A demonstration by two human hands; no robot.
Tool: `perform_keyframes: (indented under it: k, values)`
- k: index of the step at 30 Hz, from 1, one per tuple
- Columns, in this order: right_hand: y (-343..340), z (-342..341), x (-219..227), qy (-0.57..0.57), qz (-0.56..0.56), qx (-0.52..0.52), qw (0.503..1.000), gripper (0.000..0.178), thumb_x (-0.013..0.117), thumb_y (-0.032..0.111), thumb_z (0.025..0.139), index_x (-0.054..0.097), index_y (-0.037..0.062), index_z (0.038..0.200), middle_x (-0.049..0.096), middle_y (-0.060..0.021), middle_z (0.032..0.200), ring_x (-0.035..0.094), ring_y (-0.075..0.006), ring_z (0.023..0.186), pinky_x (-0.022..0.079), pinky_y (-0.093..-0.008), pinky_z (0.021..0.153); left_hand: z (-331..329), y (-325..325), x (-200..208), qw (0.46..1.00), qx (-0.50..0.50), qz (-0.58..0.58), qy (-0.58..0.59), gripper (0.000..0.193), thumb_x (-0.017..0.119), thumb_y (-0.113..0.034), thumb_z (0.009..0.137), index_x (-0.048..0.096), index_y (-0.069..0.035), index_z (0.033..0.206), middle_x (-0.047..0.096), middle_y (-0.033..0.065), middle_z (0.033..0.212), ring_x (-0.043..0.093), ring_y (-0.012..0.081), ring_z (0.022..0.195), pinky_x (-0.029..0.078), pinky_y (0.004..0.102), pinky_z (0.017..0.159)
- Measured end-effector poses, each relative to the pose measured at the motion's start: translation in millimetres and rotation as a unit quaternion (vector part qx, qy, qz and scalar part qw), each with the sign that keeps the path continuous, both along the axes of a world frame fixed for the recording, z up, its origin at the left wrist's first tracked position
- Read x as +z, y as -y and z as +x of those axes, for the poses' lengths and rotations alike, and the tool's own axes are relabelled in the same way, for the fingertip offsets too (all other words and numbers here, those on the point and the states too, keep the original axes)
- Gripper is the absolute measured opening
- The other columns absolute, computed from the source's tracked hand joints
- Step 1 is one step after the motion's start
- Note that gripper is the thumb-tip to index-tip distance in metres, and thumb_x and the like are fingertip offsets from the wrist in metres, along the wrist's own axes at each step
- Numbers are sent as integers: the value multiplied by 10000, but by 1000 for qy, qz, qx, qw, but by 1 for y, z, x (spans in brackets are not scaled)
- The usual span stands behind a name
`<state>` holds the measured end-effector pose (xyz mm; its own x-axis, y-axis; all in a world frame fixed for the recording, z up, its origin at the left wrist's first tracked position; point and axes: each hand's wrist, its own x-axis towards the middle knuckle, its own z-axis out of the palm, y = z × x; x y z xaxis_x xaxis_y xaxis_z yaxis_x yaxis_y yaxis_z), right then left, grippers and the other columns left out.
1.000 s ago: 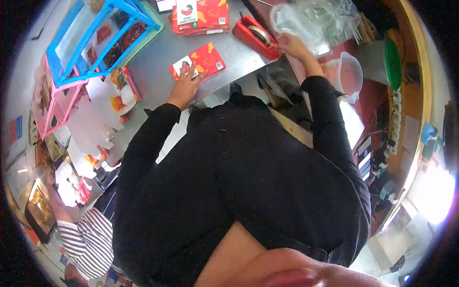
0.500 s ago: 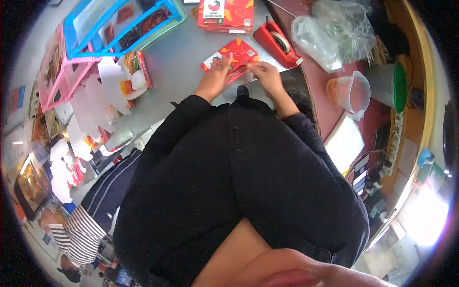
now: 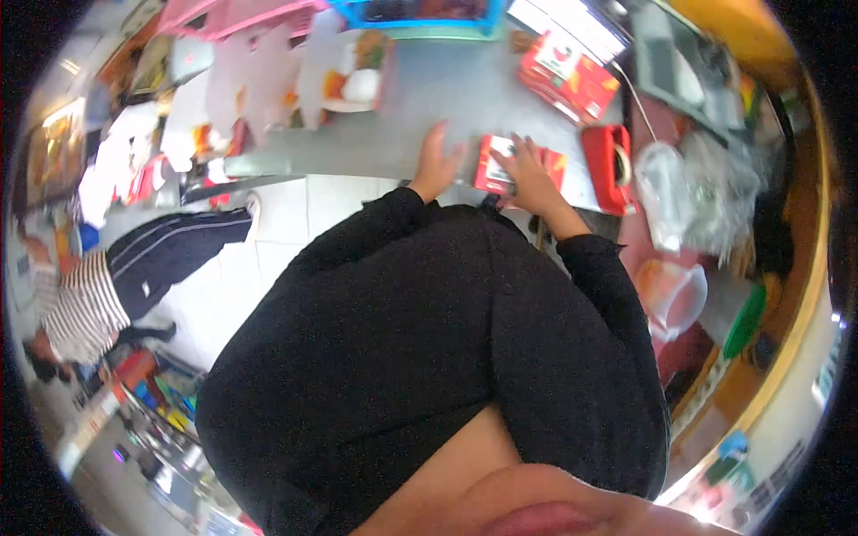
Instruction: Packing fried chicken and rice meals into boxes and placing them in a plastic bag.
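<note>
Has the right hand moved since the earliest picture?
Yes: the right hand has moved left, away from the red tape dispenser, onto the single red box.

- We've a grey metal tbl (image 3: pixel 429 94) beneath our L hand (image 3: pixel 438 165)
- Red box (image 3: pixel 488 167): on tbl, under our R hand (image 3: pixel 534 179)
- Red tape disp. (image 3: pixel 601 161): right of that hand
- Red bxs (image 3: pixel 570 80): stacked beyond it
- Blue bskt (image 3: pixel 416 27): beyond our L

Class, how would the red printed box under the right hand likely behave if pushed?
The red printed box would probably slide rather than roll, having flat faces. Lying flat, it seems unlikely to tip. Near the edge of the metal table, it might drop if pushed that way.
</note>
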<state>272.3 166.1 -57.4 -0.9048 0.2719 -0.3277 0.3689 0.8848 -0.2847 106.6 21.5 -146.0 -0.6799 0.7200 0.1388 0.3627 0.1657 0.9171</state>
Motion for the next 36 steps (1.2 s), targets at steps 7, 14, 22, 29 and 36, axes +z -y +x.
perform_keyframes:
  k: [7,14,22,29,36]
  values:
    - [-38,-23,17,-189,28,-49,980,822,761,407,652,389,205,1357,280,-250,1394,257,-421,1299,236,-543,1039,-124,38,-21,907,377,-63,176,548,599,-214,833,401,121,1220,483,231,1240,480,294,1138,351,354,983]
    - [-40,-86,-18,-252,-41,-68,965,837,771,361,654,373,138,1356,286,-262,1389,311,-432,1265,287,-484,1036,-83,93,11,933,212,-107,270,645,656,-211,765,386,61,1284,550,195,1147,525,266,1068,387,353,919]
    - [-38,-169,-29,-399,-57,-22,915,820,772,374,675,400,15,1312,451,-238,1292,451,-378,1187,381,-429,974,-126,121,64,912,272,-182,-247,900,826,-352,584,383,-12,1289,459,223,1241,414,357,1166,283,456,1011]
    - [-33,-196,-21,-99,-215,-27,971,354,647,349,822,656,54,1018,664,-162,860,617,-258,744,483,-347,720,-201,106,55,992,-101,-60,-55,311,638,-126,741,508,-39,1011,549,98,1067,495,277,1048,375,374,904]
    - [49,-202,-38,-297,-453,-354,763,393,359,297,971,401,60,1281,545,-43,921,504,-150,909,423,-297,782,-145,24,71,920,229,5,319,258,451,-110,785,499,1,1014,527,105,944,509,191,922,403,317,822]
